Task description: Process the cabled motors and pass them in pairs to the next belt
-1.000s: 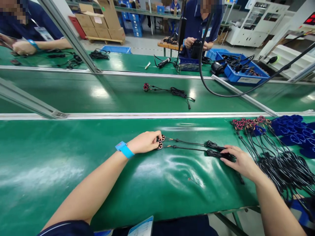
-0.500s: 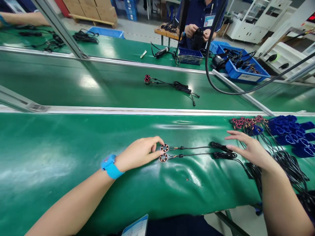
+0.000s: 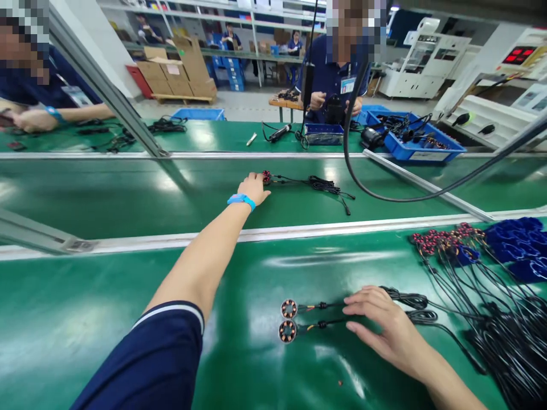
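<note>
My left hand [image 3: 253, 189] reaches across the white rail to the middle strip. Its fingertips are at a pair of red-wound motor stators [image 3: 266, 177], thumb apart, and no grip on them shows. Black cables [image 3: 323, 185] run right from these stators in a loose bundle. Nearer me, two ring-shaped stators with copper windings, an upper one [image 3: 289, 309] and a lower one [image 3: 287, 331], lie face up side by side. Over their leads hovers my right hand [image 3: 378, 319], open with fingers stretched left; it partly hides the leads. Beyond it lie their coiled black cables [image 3: 405, 297].
At the right are a pile of red stators [image 3: 436, 242], blue sleeve-like pieces [image 3: 519, 242] and many black cables [image 3: 508, 347]. A hanging black cable [image 3: 348, 154] loops over the rails. Across the bench, a co-worker [image 3: 337, 85] handles a black part near a blue bin [image 3: 421, 151].
My left hand has left the two near stators and moved forward to the red pair. My right hand has shifted left over the leads. The camera view has tilted up.
</note>
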### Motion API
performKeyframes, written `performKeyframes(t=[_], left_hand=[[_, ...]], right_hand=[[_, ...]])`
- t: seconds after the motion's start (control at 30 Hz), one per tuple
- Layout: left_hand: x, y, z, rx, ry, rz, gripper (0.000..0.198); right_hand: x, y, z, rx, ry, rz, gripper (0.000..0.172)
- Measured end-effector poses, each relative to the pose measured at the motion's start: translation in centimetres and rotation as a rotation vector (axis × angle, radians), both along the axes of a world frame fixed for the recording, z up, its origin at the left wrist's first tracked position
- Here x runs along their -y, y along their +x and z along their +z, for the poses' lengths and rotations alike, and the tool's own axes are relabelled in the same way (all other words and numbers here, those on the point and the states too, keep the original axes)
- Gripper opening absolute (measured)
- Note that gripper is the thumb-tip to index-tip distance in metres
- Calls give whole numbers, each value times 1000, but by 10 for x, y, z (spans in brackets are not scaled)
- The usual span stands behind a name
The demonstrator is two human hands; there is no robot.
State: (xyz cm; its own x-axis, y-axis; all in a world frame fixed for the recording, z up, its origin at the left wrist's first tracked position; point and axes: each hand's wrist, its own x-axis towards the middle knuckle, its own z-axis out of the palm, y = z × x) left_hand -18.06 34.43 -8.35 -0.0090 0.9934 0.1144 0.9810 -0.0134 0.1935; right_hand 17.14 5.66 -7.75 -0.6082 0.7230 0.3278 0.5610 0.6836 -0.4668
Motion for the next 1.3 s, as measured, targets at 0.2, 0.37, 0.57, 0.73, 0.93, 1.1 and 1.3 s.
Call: performKeyframes(t=[0.2, 0.37, 0.57, 0.73, 0.93, 1.1, 1.3], left_hand=[[-57, 7, -16, -40, -72, 36, 59], [-82, 10, -19, -54, -153, 27, 54], [-32, 14, -2, -96, -182, -48, 48], [75, 23, 10, -88, -173, -133, 42], [185, 34, 9, -50, -294, -137, 33], [226, 19, 0, -20, -165, -221, 43], [228, -3, -3, -19, -185, -490, 20]], right_hand=[[-3, -1, 6, -13, 56, -2, 18], [-4, -3, -2, -7, -15, -6, 23], [-5, -3, -7, -81, -98, -53, 15], [-20, -2, -5, 3, -189, 5, 15], [-128, 7, 1, 407, 98, -49, 24], [-235, -27, 1, 730, 270, -138, 59], [-272, -60, -9, 930, 222, -113, 54]])
